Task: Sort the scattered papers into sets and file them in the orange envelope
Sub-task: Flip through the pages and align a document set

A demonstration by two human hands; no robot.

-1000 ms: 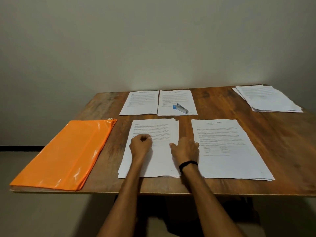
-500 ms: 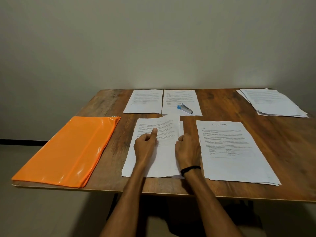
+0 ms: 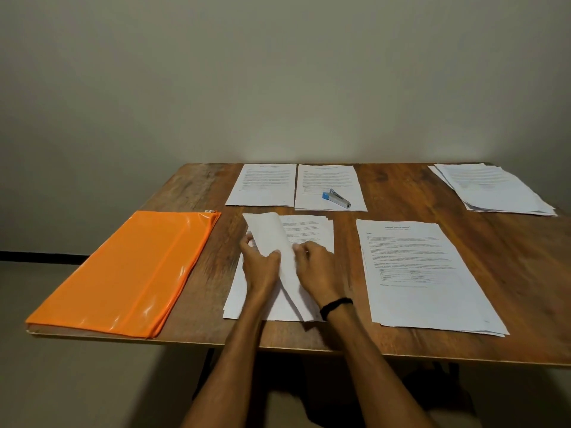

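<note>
On the brown wooden worktop (image 3: 401, 193) the flat, glossy orange plastic envelope (image 3: 129, 270) lies at the near left corner, its long edge running along the left side and its near corner reaching the front edge; nothing lies on it and neither hand touches it. Just to its right, with bare wood between them, sits the near-centre stack of white printed papers (image 3: 312, 230). The left hand (image 3: 261, 268) grasps the top white sheet (image 3: 272, 233) of that stack, with its fingers (image 3: 247, 240) curled behind the paper and the thumb in front, so the sheet stands up off the pile and bends over to the left, blank side showing. The right hand (image 3: 319, 271), with a black band (image 3: 336, 307) on its wrist, lies knuckles-up on the same stack just beside the raised sheet, its fingers (image 3: 301, 248) bent with the tips down on the paper (whether they pinch a page or only press on it I cannot tell). Further right, a second white stack headed by a printed report with a small table (image 3: 426, 273) lies flat near the front edge. At the far side two white printed sheets lie side by side, the left sheet (image 3: 262, 186) bare and the right sheet (image 3: 327, 180) carrying a small blue and silver stapler (image 3: 336, 199). A loose, fanned pile of white papers (image 3: 494, 189) occupies the far right corner.
</note>
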